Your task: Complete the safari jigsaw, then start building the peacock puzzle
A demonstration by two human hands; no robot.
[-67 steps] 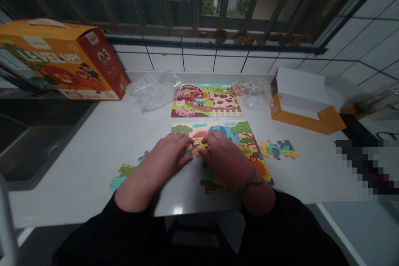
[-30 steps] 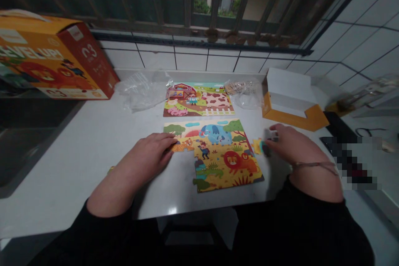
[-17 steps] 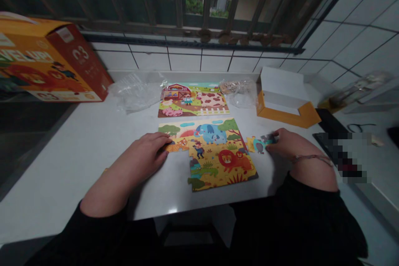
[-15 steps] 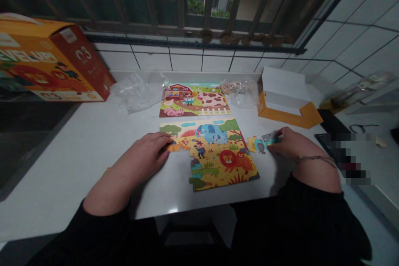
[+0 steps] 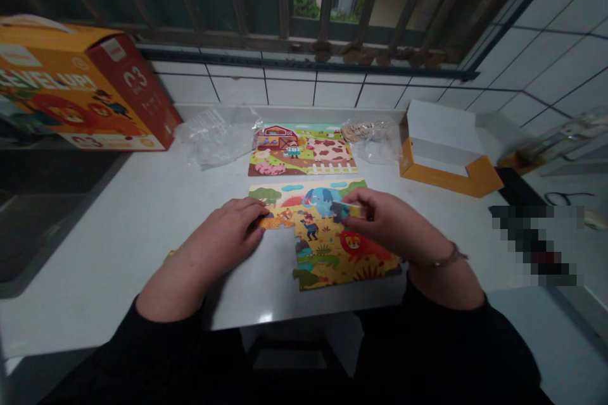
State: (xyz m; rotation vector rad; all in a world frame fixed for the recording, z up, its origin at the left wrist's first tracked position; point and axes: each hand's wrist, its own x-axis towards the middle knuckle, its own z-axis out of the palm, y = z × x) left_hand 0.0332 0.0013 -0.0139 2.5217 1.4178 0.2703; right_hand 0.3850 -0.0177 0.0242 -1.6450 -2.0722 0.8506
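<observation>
And in from the right comes the right hand [image 5: 387, 221], fingers pinching a loose piece [image 5: 339, 211] over the puzzle [image 5: 327, 259]; left hand [image 5: 232, 224] rests at its left edge, thumb apart, near-left gap unfilled.

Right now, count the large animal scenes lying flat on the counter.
2: the farm picture at the back, and the safari puzzle in front of it, partly covered by the left hand and right hand. No whole scene seems hidden.
</observation>
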